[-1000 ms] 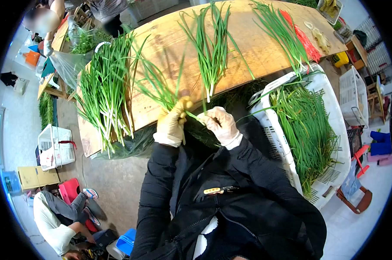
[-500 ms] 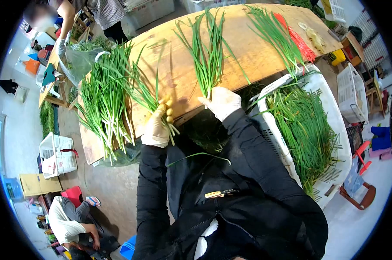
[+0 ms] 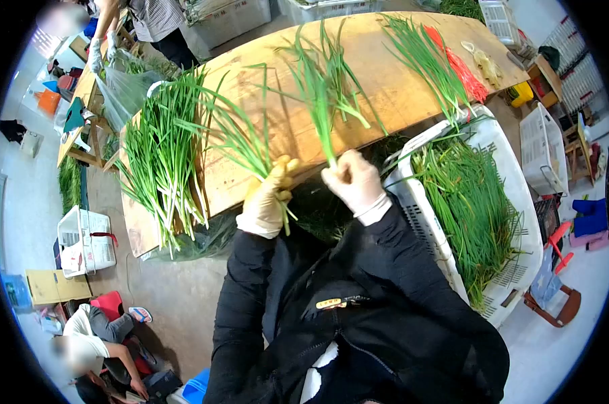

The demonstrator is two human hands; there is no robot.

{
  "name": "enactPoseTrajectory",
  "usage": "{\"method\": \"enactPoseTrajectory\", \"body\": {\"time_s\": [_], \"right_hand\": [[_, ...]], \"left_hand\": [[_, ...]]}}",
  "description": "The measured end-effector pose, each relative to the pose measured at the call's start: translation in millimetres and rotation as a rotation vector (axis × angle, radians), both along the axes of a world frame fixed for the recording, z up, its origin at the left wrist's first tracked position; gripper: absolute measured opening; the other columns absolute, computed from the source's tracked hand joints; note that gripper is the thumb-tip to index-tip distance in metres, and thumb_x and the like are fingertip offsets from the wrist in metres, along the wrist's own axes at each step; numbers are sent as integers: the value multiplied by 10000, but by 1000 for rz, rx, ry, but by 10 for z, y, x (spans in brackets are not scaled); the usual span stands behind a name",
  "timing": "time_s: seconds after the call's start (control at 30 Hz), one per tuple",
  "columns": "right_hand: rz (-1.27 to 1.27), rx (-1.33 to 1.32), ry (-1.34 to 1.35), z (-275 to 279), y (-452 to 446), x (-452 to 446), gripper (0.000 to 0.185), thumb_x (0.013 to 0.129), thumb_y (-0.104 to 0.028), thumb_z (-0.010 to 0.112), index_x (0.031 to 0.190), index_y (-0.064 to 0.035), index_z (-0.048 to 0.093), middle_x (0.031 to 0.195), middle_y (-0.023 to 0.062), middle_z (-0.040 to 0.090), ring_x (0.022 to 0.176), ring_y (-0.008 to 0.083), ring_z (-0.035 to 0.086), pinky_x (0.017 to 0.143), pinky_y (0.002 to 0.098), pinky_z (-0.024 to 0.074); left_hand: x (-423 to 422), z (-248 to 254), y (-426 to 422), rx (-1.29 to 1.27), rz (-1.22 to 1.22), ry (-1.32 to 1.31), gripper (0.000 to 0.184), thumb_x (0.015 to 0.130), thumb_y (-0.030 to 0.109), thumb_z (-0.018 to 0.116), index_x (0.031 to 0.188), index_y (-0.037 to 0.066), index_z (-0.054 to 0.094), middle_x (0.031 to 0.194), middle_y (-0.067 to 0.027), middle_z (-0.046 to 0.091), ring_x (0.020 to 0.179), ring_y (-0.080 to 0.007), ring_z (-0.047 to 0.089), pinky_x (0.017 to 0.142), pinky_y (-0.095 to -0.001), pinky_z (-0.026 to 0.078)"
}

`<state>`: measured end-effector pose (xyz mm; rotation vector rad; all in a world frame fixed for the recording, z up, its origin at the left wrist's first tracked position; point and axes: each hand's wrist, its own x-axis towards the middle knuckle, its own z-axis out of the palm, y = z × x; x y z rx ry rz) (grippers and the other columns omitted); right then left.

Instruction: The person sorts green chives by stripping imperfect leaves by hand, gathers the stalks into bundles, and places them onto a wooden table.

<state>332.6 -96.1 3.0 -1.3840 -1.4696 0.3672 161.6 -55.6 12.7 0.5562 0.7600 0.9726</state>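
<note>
Both my hands wear pale gloves. My left hand (image 3: 267, 195) is closed around a small bunch of garlic chives (image 3: 249, 156), leaves fanned away from me over the table edge. My right hand (image 3: 357, 180) is pinched on the white ends of another bunch of chives (image 3: 321, 124), slightly blurred and pointing away. Just beyond it, a few loose chives (image 3: 348, 94) lie on the wooden table (image 3: 392, 101). A large heap of chives (image 3: 159, 148) lies left of my left hand, its white ends over the edge.
At my right stands a white plastic basket (image 3: 446, 259) full of chives. More chives (image 3: 426, 57) lie at the table's right beside red strips (image 3: 459, 71) and a yellowish crumpled item (image 3: 484, 62). One person (image 3: 159, 27) stands far left; another person (image 3: 92, 337) sits lower left.
My right hand has closed on part of the middle chives and pulled them toward me, leaving a few behind. My left hand has moved slightly right with its bunch.
</note>
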Motion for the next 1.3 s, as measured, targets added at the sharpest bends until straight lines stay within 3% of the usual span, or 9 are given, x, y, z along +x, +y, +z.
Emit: {"method": "enactPoseTrajectory", "body": {"time_s": [0.23,0.3,0.47,0.63,0.8,0.93,1.03,1.17,1.3], "right_hand": [[225,110,-337,-180,-147,-362,130,770,-203,538,754,-83,490,653,81,513,559,240,533,483,333,436],[280,-183,217,-337,-110,-179,175,815,-235,496,754,-72,491,618,83,541,562,225,559,480,315,445],[-135,-460,-238,-11,173,191,297,822,-376,473,764,-85,482,582,91,546,569,240,570,487,310,442],[-125,-11,-401,14,209,64,330,777,-420,513,749,-93,486,594,82,534,560,261,561,491,336,439],[226,-673,-612,147,-98,-111,730,710,-720,243,643,-63,553,601,121,562,576,292,575,540,389,450],[336,-765,168,-256,-54,-279,327,820,-322,478,682,-39,564,582,80,581,512,178,573,483,287,447],[821,-815,763,-158,-29,-31,312,854,-315,446,771,-48,585,589,8,582,434,42,474,390,150,338],[959,-894,683,-123,-55,-57,402,862,-379,390,840,-29,586,608,9,578,443,29,452,387,131,301],[972,-1011,568,-192,-81,-183,325,861,-314,411,760,-50,574,588,12,569,446,63,474,396,159,320]], "left_hand": [[59,-343,-113,156,39,58,213,772,65,557,971,8,505,781,-46,574,627,-130,547,529,-222,453],[-19,-367,-133,-49,18,41,205,770,66,554,960,3,504,810,-69,584,628,-149,558,532,-231,469],[-46,-310,-128,-95,-21,3,212,774,54,540,973,-4,493,945,-121,573,727,-164,560,575,-241,481],[-156,-296,-109,-1,0,-166,284,782,36,526,1051,-25,459,974,-162,562,743,-182,573,590,-249,491],[-356,-341,-124,4,70,-196,292,789,48,532,1068,2,461,928,-101,551,663,-128,527,530,-199,445],[-404,-414,-166,-81,-42,-291,316,807,142,549,1079,6,462,693,10,439,513,-47,359,435,-143,328],[-384,-411,-212,-115,12,-271,304,815,190,551,1062,25,485,592,62,310,461,-29,295,394,-146,251],[-237,-374,-226,-105,-26,-167,354,817,173,542,1121,23,440,1008,-42,549,468,-10,335,398,-123,295],[-126,-277,-294,-40,-108,-42,325,801,154,561,1084,17,480,952,-69,584,456,-1,331,390,-127,291]]}}
